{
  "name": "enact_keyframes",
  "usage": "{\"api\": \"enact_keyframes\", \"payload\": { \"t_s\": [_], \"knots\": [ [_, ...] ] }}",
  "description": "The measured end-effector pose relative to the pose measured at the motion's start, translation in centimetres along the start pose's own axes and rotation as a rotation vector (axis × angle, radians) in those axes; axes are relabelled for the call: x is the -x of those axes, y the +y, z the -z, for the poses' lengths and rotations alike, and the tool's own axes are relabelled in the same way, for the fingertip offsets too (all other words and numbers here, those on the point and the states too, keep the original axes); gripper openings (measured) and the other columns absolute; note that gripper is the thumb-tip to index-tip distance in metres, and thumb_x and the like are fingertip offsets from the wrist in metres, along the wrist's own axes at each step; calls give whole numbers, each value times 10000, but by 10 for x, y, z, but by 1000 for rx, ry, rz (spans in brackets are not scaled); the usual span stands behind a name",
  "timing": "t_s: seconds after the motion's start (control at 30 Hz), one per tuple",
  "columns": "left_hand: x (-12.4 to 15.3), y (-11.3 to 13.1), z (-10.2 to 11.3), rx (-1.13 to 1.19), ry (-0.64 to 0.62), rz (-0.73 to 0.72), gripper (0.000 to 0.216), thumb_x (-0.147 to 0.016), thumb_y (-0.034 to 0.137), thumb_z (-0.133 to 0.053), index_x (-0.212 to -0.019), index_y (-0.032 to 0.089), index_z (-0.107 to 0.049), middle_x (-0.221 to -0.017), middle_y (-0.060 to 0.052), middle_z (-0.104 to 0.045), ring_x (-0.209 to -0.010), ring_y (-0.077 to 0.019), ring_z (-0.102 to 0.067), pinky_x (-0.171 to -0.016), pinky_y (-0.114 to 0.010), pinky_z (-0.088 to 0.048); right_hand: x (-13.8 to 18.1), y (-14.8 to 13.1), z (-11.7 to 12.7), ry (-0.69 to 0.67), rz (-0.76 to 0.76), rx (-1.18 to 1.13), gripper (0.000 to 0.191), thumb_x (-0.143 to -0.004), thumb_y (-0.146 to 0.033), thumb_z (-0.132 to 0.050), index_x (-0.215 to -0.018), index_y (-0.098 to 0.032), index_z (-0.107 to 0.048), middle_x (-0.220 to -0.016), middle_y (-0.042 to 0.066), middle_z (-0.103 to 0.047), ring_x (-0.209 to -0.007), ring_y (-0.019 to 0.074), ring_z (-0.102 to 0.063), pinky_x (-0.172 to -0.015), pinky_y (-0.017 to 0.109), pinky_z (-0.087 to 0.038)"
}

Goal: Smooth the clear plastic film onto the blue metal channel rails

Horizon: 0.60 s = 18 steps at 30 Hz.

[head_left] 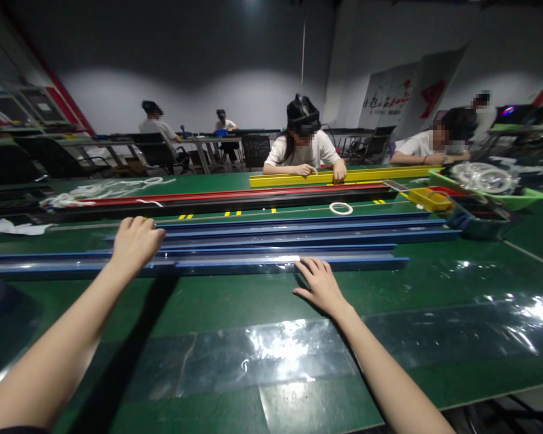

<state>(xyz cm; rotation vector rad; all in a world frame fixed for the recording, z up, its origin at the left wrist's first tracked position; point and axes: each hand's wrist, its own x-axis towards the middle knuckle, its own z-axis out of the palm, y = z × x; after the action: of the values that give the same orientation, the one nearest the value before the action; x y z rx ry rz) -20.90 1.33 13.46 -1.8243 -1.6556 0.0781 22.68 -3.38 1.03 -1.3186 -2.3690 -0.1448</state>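
Long blue rails (271, 262) lie side by side across the green table (235, 301) in front of me. My left hand (136, 241) rests on top of the nearest rails, fingers curled over them away from me. My right hand (319, 283) lies against the near edge of the front blue rail, fingers stretched out and touching it. Neither hand holds anything that I can see lifted off the table.
Red and black rails (235, 196) and a yellow rail (344, 176) lie farther back, where a seated person works. A white ring (341, 208) lies between rails. Yellow bin (429, 198) and green tray (502, 187) stand at right. Other people sit behind.
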Motion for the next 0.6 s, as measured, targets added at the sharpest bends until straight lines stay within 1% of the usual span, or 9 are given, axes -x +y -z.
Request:
{"api": "enact_keyframes", "payload": {
  "t_s": [0.1,0.17,0.23,0.33,0.4,0.5,0.53,0.6],
  "knots": [
    [0,-1,-5,26,69,-102,309,-813,219,-342,-687,168,-619,-746,-46,-504,-845,-175,-403,-908,-355,-262,-1,1,-2,-11,-22,27,514,-828,-348,-496,-1313,-200,-412,-1349,99,-428,-1217,264,-336,-993,402,-248],
    [2,1,-11,38,97,-117,314,-821,197,-316,-687,171,-599,-751,-48,-493,-846,-179,-401,-930,-371,-258,0,5,-4,21,-59,44,454,-840,-232,-441,-1291,-184,-441,-1350,97,-435,-1224,250,-343,-998,393,-245],
    [6,3,-18,7,110,-117,350,-833,177,-273,-712,178,-602,-766,-55,-498,-848,-186,-407,-935,-375,-259,1,9,-4,64,-113,58,460,-820,-139,-404,-1276,-171,-461,-1337,93,-457,-1225,239,-353,-1000,389,-247],
    [14,9,-28,-96,92,-149,405,-839,148,-228,-788,168,-629,-810,-84,-525,-853,-205,-423,-911,-372,-269,3,16,0,129,-247,85,531,-763,-44,-388,-1274,-164,-469,-1324,87,-479,-1231,240,-356,-1004,408,-243],
    [18,13,-33,-128,66,-182,419,-840,137,-220,-838,156,-639,-832,-100,-540,-856,-216,-433,-894,-370,-269,5,21,4,186,-350,111,561,-742,-16,-382,-1276,-163,-474,-1330,88,-476,-1243,245,-346,-1012,429,-230],
    [22,18,-39,-116,61,-210,428,-849,132,-208,-899,160,-632,-861,-97,-547,-866,-216,-435,-889,-358,-261,8,26,8,303,-470,171,561,-773,-30,-361,-1311,-167,-443,-1387,93,-407,-1292,246,-286,-1031,449,-201],
    [23,19,-41,-96,75,-210,426,-853,134,-206,-913,169,-626,-868,-89,-546,-872,-212,-433,-895,-355,-255,8,28,7,334,-487,189,559,-790,-40,-350,-1329,-170,-421,-1407,93,-377,-1308,242,-261,-1037,451,-192],
    [23,20,-47,-17,118,-191,408,-856,135,-213,-927,189,-611,-877,-70,-543,-891,-204,-425,-913,-357,-237,7,30,2,350,-473,206,544,-825,-66,-328,-1355,-177,-384,-1425,90,-349,-1326,228,-236,-1048,447,-179]
  ]
}}
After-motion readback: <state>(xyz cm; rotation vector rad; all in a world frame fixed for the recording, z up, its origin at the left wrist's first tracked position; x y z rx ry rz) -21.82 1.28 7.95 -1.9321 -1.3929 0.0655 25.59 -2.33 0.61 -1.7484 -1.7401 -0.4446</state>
